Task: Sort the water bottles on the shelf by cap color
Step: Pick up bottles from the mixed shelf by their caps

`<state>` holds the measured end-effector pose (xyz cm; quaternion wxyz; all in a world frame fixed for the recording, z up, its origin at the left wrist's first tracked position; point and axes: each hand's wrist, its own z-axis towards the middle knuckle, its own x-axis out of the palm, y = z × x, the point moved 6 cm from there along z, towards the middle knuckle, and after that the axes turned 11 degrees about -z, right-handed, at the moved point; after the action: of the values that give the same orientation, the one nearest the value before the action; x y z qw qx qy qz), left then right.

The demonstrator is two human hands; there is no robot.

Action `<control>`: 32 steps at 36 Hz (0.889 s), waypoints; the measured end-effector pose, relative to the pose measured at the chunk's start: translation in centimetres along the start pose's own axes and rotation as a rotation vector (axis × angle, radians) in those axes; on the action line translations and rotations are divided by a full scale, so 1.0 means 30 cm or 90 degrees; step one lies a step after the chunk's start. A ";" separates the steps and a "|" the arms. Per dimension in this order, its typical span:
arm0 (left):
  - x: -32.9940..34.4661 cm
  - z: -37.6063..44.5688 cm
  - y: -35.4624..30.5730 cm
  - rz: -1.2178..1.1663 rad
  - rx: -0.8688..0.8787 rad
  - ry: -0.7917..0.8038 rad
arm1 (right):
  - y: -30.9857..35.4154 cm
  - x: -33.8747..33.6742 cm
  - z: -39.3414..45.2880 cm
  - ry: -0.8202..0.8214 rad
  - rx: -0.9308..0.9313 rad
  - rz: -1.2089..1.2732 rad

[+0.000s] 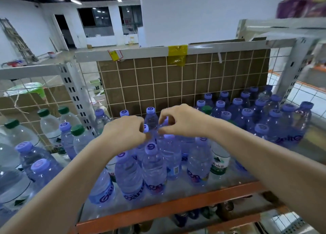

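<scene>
Several blue-capped water bottles (pixel 153 165) stand on the shelf (pixel 176 206) in front of me. A dense group of blue-capped bottles (pixel 261 115) fills the back right. Both hands reach over the middle cluster. My left hand (pixel 125 133) curls its fingers around the neck of a blue-capped bottle (pixel 145 128). My right hand (pixel 178 121) pinches the top of a neighbouring blue-capped bottle (pixel 165 121). One green cap (pixel 206 109) shows just behind my right wrist. A green-labelled bottle (pixel 219 161) stands under my right forearm, its cap hidden.
On the left bay, past a slotted metal post (pixel 75 94), green-capped bottles (pixel 51 126) mix with blue-capped ones (pixel 24 148). A wire grid backed by cardboard (pixel 183 82) closes the shelf's rear. More bottles lie on the lower shelf (pixel 194 214).
</scene>
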<state>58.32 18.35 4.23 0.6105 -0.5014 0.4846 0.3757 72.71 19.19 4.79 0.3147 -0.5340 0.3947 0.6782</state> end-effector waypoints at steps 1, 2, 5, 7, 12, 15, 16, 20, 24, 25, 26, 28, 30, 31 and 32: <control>-0.006 0.014 -0.027 -0.018 0.013 -0.026 | -0.035 -0.032 -0.016 -0.029 0.019 -0.003; -0.008 0.028 -0.055 -0.040 0.031 -0.048 | -0.074 -0.058 -0.033 -0.054 0.042 -0.004; 0.005 0.068 -0.153 -0.131 0.084 -0.084 | -0.201 -0.123 -0.103 -0.114 0.124 0.001; 0.026 0.101 -0.217 -0.196 0.109 -0.083 | -0.276 -0.157 -0.164 -0.143 0.176 -0.017; 0.105 0.213 -0.360 -0.252 0.129 -0.028 | -0.425 -0.135 -0.283 -0.070 0.294 -0.086; 0.147 0.264 -0.434 -0.229 0.129 -0.003 | -0.487 -0.076 -0.327 -0.008 0.338 -0.062; 0.164 0.280 -0.450 -0.231 0.128 0.011 | -0.495 -0.058 -0.342 0.004 0.342 -0.049; 0.233 0.344 -0.487 -0.242 0.112 0.043 | -0.503 0.015 -0.372 0.013 0.337 0.004; 0.263 0.378 -0.496 -0.243 0.082 0.010 | -0.514 0.074 -0.363 0.011 0.314 0.059; 0.266 0.383 -0.497 -0.262 0.081 0.007 | -0.515 0.076 -0.361 -0.002 0.311 0.072; 0.270 0.392 -0.495 -0.273 0.083 0.002 | -0.515 0.074 -0.361 -0.019 0.311 0.083; 0.273 0.399 -0.498 -0.246 0.090 -0.004 | -0.523 0.074 -0.360 -0.047 0.319 0.106; 0.274 0.391 -0.506 -0.206 0.090 0.003 | -0.523 0.080 -0.362 -0.064 0.326 0.135; 0.274 0.384 -0.512 -0.200 0.088 0.010 | -0.524 0.086 -0.364 -0.081 0.327 0.156; 0.273 0.381 -0.516 -0.204 0.087 0.009 | -0.524 0.092 -0.368 -0.105 0.327 0.178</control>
<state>77.44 25.97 0.44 0.6915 -0.5323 0.4273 0.2365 90.67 17.31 -2.33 0.3742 -0.3206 0.5963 0.6337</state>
